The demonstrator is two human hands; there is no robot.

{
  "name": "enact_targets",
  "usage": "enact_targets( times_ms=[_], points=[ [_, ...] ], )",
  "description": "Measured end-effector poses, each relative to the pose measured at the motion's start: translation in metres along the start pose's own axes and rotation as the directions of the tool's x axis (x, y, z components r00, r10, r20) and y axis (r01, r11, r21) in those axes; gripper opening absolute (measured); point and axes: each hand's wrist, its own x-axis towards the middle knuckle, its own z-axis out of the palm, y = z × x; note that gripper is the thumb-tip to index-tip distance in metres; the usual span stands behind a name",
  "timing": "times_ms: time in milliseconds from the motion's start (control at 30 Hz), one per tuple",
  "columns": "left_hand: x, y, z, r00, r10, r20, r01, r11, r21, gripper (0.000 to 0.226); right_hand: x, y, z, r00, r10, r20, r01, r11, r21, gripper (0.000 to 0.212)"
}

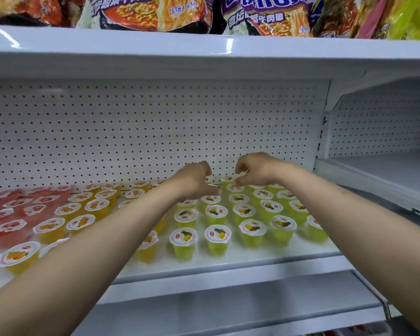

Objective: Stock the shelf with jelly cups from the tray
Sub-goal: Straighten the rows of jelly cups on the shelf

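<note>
1. My left hand and right hand reach side by side to the back of the white shelf, just in front of its perforated back panel, both forearms bare.
2. My left hand hangs with its fingers loosely curled over the rear rows and grips nothing that I can see.
3. My right hand's fingers curl down toward the rearmost green jelly cup; its thumb tip lies at that cup's lid, but motion blur hides whether I am pinching it, so I cannot tell.
4. Green jelly cups stand upright in rows across the right part of the shelf, from the front edge to the back, white foil lids showing fruit pictures.
5. Orange jelly cups fill the middle-left rows, partly behind my left forearm, and red jelly cups stand toward the left edge.
6. Packs of instant noodles lie along the shelf board above.
7. A neighbouring white shelf bay adjoins at the right end, and a lower shelf shows beneath the front edge.
</note>
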Motion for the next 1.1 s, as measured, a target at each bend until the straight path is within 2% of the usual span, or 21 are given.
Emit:
enact_targets(
  times_ms=[167,367,533,767,933,1100],
  points=[
    [0.065,0.014,0.019,1.0,-0.022,-0.016,0.022,1.0,-0.022,0.069,0.041,0.046,0.003,0.998,0.034,-0.043,-0.033,0.999,0.038,0.048],
    [0.132,0.024,0.042,0.995,-0.086,0.045,0.085,0.996,0.025,0.067,0.091,0.091,0.013,0.998,0.054,0.014,-0.054,0.999,0.004,0.046],
    [0.175,0.028,0.064,0.988,-0.14,0.072,0.134,0.988,0.08,0.067,0.126,0.117,0.027,0.997,0.057,0.051,-0.057,0.998,0.003,0.037],
    [0.205,0.018,0.095,0.975,-0.216,0.058,0.206,0.968,0.146,0.066,0.156,0.127,0.051,0.995,-0.024,0.093,0.024,1.0,0.007,0.034],
    [0.207,0.017,0.101,0.971,-0.237,0.029,0.227,0.955,0.19,0.056,0.167,0.13,0.066,0.993,-0.048,0.104,0.05,0.999,-0.017,0.025],
    [0.212,0.01,0.101,0.975,-0.22,0.024,0.211,0.957,0.2,0.046,0.171,0.134,0.069,0.992,-0.086,0.088,0.088,0.996,-0.016,0.034]
  ],
)
